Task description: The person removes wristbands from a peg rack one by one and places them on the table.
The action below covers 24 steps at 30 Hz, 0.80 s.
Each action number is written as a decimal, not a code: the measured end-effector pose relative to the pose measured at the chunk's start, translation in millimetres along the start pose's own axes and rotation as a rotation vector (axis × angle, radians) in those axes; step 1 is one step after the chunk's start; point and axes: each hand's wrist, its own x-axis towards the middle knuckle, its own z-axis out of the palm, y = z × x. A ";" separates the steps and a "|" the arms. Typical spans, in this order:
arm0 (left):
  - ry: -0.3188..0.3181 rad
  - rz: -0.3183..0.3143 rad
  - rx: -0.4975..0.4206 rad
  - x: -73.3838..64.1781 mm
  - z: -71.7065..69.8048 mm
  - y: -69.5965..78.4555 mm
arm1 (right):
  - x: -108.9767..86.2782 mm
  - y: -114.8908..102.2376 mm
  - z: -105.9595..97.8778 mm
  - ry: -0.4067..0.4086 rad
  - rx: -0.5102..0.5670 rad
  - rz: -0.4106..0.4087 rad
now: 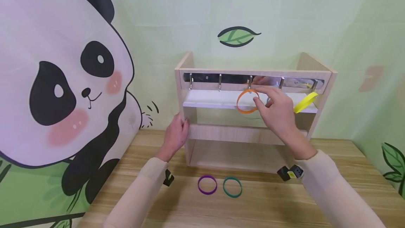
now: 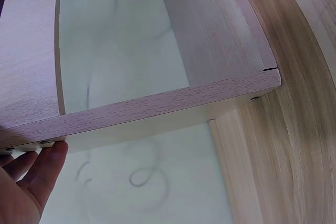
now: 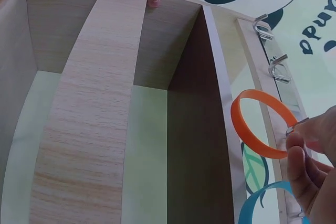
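Pinching the orange wristband [image 3: 249, 134] by its right edge between thumb and fingertips of the right hand [image 1: 278, 110], close against the middle hook [image 1: 250, 81]; cannot tell whether looped over it. Probably light, springy and tough; best held by the rim. Gripping the wooden shelf unit [image 1: 234, 133] by its left side with the left hand [image 1: 176, 131]. Right of the right hand, a yellow wristband [image 1: 306, 102]; below and between both hands, a purple wristband [image 1: 207, 193] and teal wristband [image 1: 224, 187] on the worktop [image 1: 253, 210].

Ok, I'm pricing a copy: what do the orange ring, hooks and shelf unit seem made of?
Orange ring: matte, probably silicone or rubber, going by its smooth, evenly coloured band.
Hooks: likely polished metal, given their silvery highlights.
Shelf unit: wood or wood-effect board, matte-looking; pale grain shows, leaving solid or laminate open.
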 end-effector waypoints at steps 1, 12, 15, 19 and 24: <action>0.000 0.001 0.003 0.1 -0.1 -0.2 | 1.2 -0.3 0.8 -0.007 -0.003 0.007; -0.024 -0.025 0.001 -0.6 -0.9 0.7 | 7.9 -0.5 6.1 -0.013 0.000 0.019; -0.023 -0.025 0.002 -0.8 -0.6 0.3 | 8.0 -0.2 6.9 -0.009 0.000 0.014; -0.021 -0.024 0.002 -0.6 0.0 0.3 | 7.9 -0.4 6.8 -0.006 0.005 0.016; -0.016 -0.022 0.006 -0.4 0.2 0.3 | 8.1 -3.0 5.4 -0.012 0.015 0.036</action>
